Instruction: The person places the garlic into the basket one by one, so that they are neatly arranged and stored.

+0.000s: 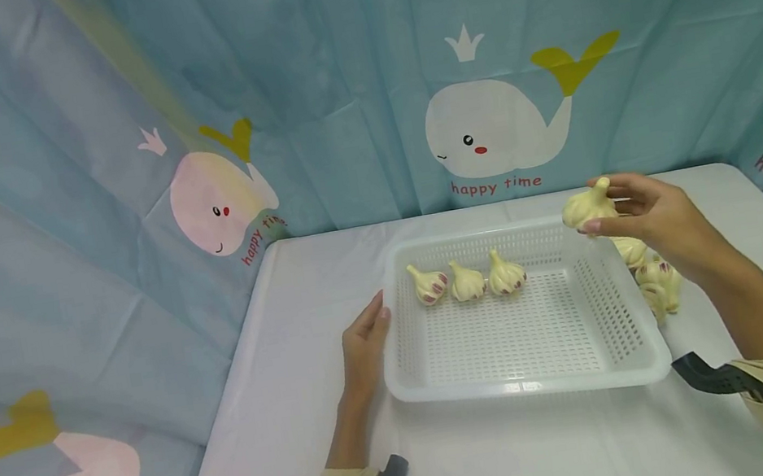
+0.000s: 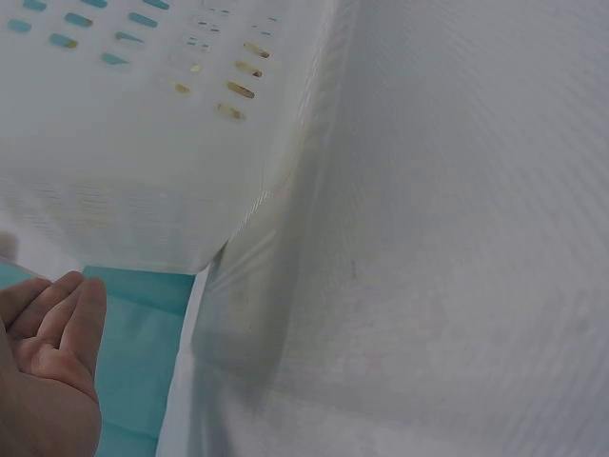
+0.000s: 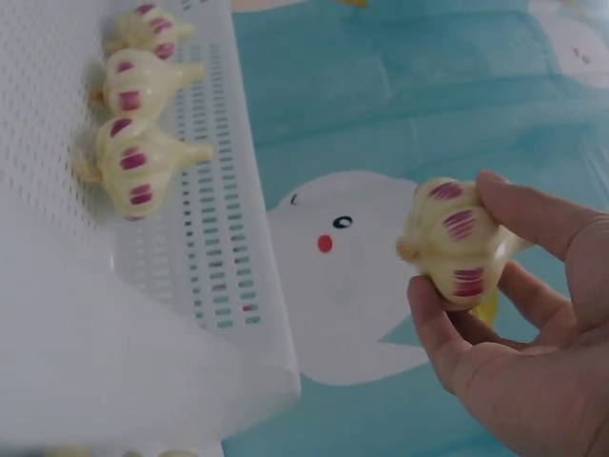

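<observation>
Garlic bulb [image 1: 586, 209], pinched in right hand [image 1: 660, 221] near far right corner of basket [image 1: 522, 387]: lower gently beside three bulbs [image 1: 467, 283] inside, steadying left side with left hand [image 1: 364, 347], fingers together

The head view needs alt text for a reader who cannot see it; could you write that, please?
A person's right grip holds a garlic near the far right corner of a white basket, the left grip at its left side. Three garlics sit inside in a row; more garlics lie outside, to its right.
</observation>
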